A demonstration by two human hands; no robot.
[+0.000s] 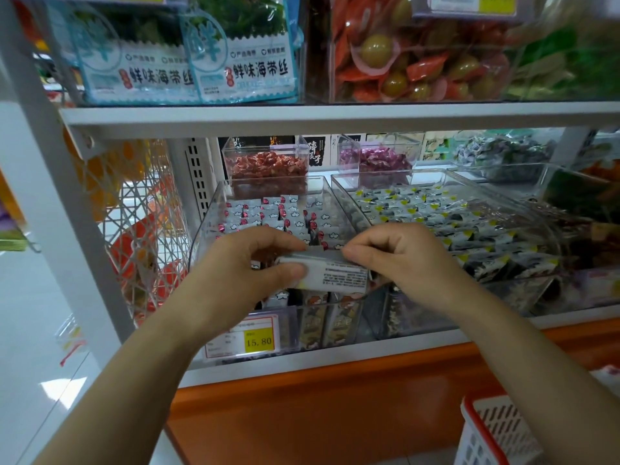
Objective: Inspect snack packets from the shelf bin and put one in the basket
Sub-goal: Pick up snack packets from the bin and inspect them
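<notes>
I hold 1 snack packet (339, 275) between my 2 hands, just above the front edge of the clear shelf bin (205, 229). My left hand (248, 263) pinches the packet's left end, thumb on the near face and fingers curled over the top edge. My right hand (399, 260) pinches the right end at the top edge, with the fingers folded in. The hands are a little apart, joined only by the packet, which lies lengthwise between them with its pale back and a block of small print turned toward me. The print is too small to read.

Behind my hands the bin is filled with rows of white packets (278, 216) marked with red and cloud shapes. Below my left hand, a price tag (249, 337) on the bin's front shows 15.80 on a yellow patch. Beyond my right hand sits a second clear bin (339, 182) of packets in black, white and yellow. Farther back, past my left hand, a small clear tub (268, 166) holds red wrapped sweets. High above both hands, on the upper shelf, stand blue and white seaweed bags (241, 65).

The basket (500, 431), white lattice with a red rim, is low down under my right forearm, well apart from the packet. Only its corner shows, so I cannot tell what it holds.
</notes>
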